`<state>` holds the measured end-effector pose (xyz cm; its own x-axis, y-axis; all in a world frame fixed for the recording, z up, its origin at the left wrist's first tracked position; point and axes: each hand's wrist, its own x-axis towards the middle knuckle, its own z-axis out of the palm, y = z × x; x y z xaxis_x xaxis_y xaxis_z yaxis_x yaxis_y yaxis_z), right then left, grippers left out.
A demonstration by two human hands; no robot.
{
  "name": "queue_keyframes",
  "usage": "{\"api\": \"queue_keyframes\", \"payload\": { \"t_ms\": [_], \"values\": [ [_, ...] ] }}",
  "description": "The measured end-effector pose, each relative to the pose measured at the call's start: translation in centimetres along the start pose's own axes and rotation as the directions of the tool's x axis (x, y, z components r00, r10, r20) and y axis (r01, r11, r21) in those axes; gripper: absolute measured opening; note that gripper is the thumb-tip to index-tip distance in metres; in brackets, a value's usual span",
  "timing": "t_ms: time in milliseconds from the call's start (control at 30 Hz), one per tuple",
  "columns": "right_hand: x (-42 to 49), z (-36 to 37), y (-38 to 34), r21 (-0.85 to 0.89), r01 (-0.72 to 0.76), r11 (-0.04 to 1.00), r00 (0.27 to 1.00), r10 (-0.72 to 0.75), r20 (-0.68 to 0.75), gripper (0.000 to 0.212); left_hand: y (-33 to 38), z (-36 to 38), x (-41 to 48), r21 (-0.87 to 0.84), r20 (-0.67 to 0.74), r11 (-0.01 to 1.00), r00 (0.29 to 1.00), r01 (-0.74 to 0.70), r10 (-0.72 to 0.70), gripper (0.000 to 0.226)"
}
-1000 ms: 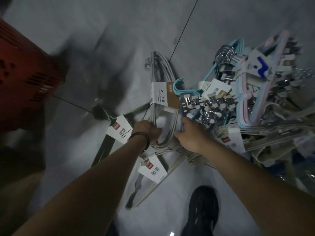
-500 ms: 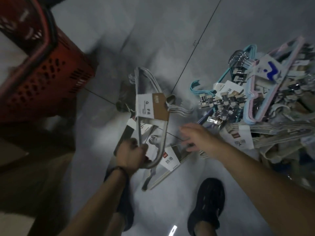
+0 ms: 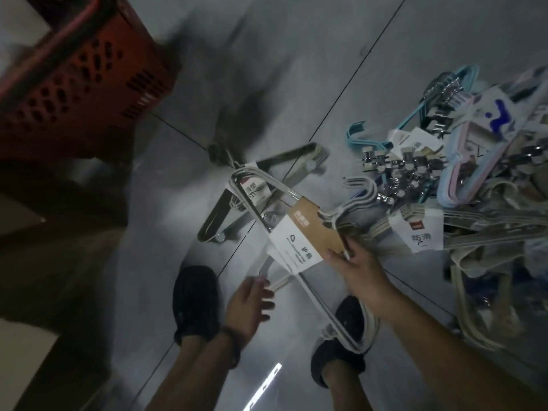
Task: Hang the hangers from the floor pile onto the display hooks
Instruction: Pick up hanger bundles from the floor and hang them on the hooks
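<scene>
A bundle of white wire hangers (image 3: 302, 241) wrapped in a brown and white paper label is lifted above the grey floor. My right hand (image 3: 355, 265) grips it at the neck beside the label, hooks pointing right. My left hand (image 3: 250, 301) hangs below it with relaxed fingers, touching or nearly touching another pale hanger bundle (image 3: 278, 280). On the floor behind lies a dark green bundle (image 3: 237, 203) with a red and white tag. A pile of hangers (image 3: 462, 185), blue, pink, beige and chrome clips, fills the right side. No display hooks are in view.
A red perforated shopping basket (image 3: 77, 78) stands at the upper left. My two dark shoes (image 3: 195, 301) are on the tiled floor below the hands. A dark brown surface fills the lower left.
The white bundle passed from my left hand to my right and swung so its hooks point right. My left hand let go and dropped lower. The view shifted left.
</scene>
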<state>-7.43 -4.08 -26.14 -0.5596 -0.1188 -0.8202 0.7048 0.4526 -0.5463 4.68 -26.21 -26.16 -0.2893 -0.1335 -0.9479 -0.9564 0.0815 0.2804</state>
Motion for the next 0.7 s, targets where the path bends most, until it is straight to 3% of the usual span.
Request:
{"api": "queue_keyframes", "payload": {
  "t_ms": [100,233,300,400,533,667,700],
  "values": [
    [-0.2,-2.2,1.6,-0.045,-0.002,0.999,1.0,0.001,-0.006,0.032,-1.0,-1.1,5.1,0.424,-0.087,0.906,0.995,-0.01,0.051,0.029],
    [0.9,-4.2,3.3,-0.041,0.032,0.999,0.997,-0.035,-0.071,0.026,-0.4,-0.1,12.7,0.595,-0.119,0.803,0.988,-0.009,0.1,0.064],
    [1.6,-4.8,4.4,-0.033,0.054,0.998,0.994,-0.057,-0.094,0.024,-0.3,1.8,15.7,0.626,-0.087,0.775,0.98,-0.084,0.176,0.067],
    [2.2,-5.4,5.9,-0.032,0.09,0.995,0.987,-0.094,-0.132,0.03,-0.8,3.8,17.5,0.591,-0.119,0.792,0.955,-0.152,0.272,0.053],
    [2.0,-5.6,6.7,-0.013,0.085,0.996,0.991,-0.086,-0.102,0.034,-2.4,3.4,18.5,0.658,-0.021,0.739,0.977,-0.146,0.212,0.056],
    [1.8,-5.6,6.7,-0.027,0.061,0.998,0.996,-0.063,-0.064,0.032,-3.2,2.7,17.3,0.585,0.029,0.795,0.984,-0.161,0.178,0.012],
    [1.7,-5.7,6.4,-0.034,0.049,0.998,0.997,-0.051,-0.055,0.031,-2.9,2.4,16.8,0.554,0.025,0.812,0.979,-0.181,0.201,0.01]
  ]
}}
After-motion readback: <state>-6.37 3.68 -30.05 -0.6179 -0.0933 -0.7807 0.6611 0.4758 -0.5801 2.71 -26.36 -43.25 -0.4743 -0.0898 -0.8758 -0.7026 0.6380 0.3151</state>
